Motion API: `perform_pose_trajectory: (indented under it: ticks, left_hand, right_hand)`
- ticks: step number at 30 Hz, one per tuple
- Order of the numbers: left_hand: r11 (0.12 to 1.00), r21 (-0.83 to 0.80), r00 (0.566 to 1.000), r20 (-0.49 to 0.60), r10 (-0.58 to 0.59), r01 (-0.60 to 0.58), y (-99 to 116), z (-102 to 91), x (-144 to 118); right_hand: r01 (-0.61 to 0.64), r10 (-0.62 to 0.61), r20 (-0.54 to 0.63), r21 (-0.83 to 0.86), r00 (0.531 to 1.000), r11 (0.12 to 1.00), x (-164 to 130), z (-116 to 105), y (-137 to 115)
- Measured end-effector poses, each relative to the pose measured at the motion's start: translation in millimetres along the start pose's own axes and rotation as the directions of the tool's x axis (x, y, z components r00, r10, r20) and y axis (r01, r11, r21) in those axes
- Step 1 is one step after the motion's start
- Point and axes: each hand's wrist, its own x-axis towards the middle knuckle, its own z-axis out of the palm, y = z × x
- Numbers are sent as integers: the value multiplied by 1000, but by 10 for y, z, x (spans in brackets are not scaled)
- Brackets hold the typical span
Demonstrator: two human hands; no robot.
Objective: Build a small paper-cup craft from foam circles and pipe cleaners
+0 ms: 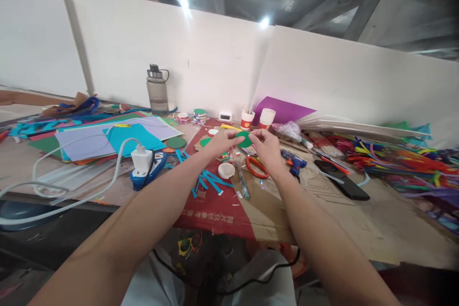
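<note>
Pinching a green disc [245, 139] from both sides, the two hands meet over the middle of the cluttered table in the head view. The left hand [225, 142] has thumb and fingertips closed on its left edge; the right hand [266, 146] is closed likewise on the opposite edge, so the disc is held up between them, clear of the table.

As far as one can judge, the work is partway along. Round pieces are already cut: a dark green disc [176, 142] lies beside the paper, and a small stack of round tubs [199, 115] at the back has a green top. Offcuts [184, 246] with round holes lie below the table. Loose blue strips [215, 179] and a blue sheet [138, 141] appear to be unused material, and a white tub [226, 170] lies near the hands with nothing visibly fixed to it.

The fingers cover the disc's edges, and its underside is out of sight. Small items behind the hands are partly hidden, the scissors' blades are hard to make out, and the pile of colourful stems [390, 160] is blurred toward the right.
</note>
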Motion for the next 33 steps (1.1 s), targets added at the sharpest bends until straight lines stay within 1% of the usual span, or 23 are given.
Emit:
perform_pose_trajectory:
  ticks: [4, 8, 13, 19, 24, 26, 28, 31, 33]
  left_hand:
    - [997, 22, 991, -102, 82, -80, 33, 28, -13]
    - [994, 35, 988, -111, 109, -106, 44, 55, -31]
    - [996, 40, 990, -110, 84, -80, 23, 82, -29]
    - [998, -39, 988, -152, 37, -43, -2, 105, -8]
    - [997, -53, 984, -172, 51, -61, 12, 120, -11]
    - [996, -83, 984, -175, 28, -43, 20, 117, -12]
    - [989, -148, 986, -164, -17, -8, 20, 106, -8]
    - [958, -277, 989, -99, -106, 75, -6, 86, 7]
    - [930, -345, 987, -49, -153, 127, -30, 83, 17]
  right_hand:
    - [22, -22, 19, -15, 1000, 1000, -53, -37, -8]
    - [12, -13, 17, 32, 1000, 999, -83, -15, -53]
    - [5, -6, 19, 56, 1000, 998, -92, 19, -49]
    - [-57, 55, 63, 34, 996, 998, -74, 16, 15]
    - [-82, 76, 67, 86, 995, 993, -76, 17, 25]
    - [-98, 86, 85, 142, 993, 985, -70, 19, 37]
    - [-116, 94, 112, 212, 989, 970, -55, 21, 62]
    - [-157, 109, 162, 320, 981, 935, -27, 24, 114]
    - [-206, 134, 203, 386, 970, 899, -14, 29, 142]
